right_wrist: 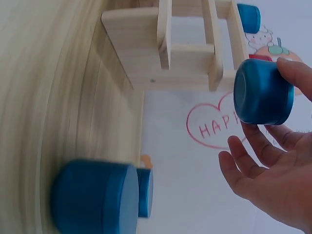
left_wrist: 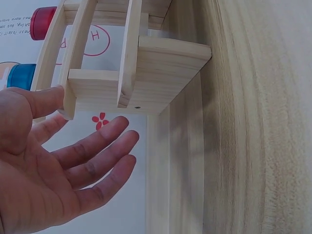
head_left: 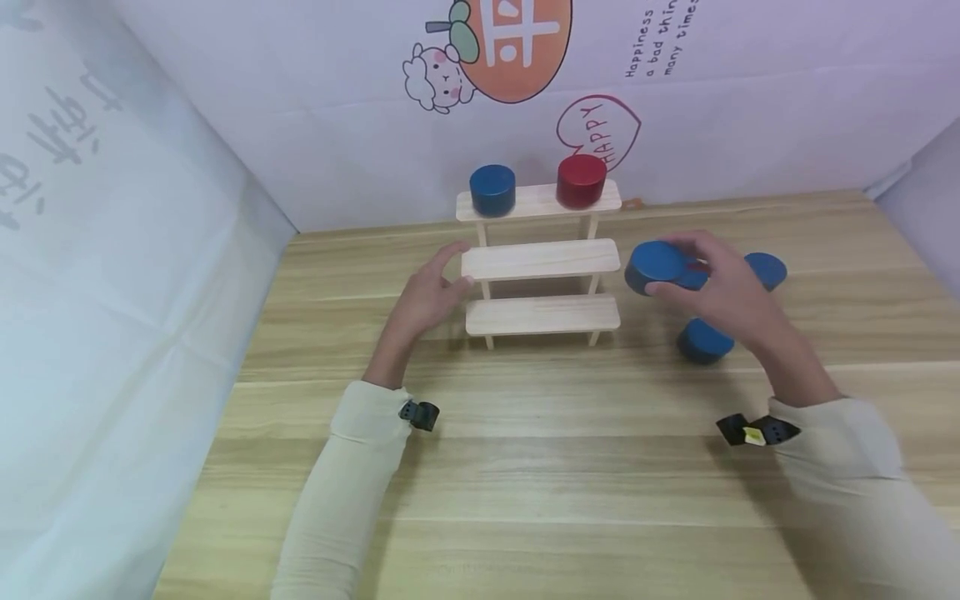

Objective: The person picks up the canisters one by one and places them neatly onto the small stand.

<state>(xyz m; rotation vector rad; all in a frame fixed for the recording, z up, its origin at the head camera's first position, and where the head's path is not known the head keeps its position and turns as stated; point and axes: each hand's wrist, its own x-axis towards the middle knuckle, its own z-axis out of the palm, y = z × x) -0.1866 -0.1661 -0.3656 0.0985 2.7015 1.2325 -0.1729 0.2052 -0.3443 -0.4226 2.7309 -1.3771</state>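
Sleeves (head_left: pixel 330 500) cross the lower frame; the left hand (head_left: pixel 423 302) pinches the central shelf (head_left: pixel 540 260), likely to steady it; right of centre, the right hand (head_left: pixel 726 287) clamps a blue jar (head_left: pixel 654 263) by its sides, apparently to hold it level.

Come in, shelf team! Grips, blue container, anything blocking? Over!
Left grip: pinching wooden shelf, middle tier's left end. Right grip: holding blue container aloft, right of shelf. Nothing seen between container and shelf. Over.
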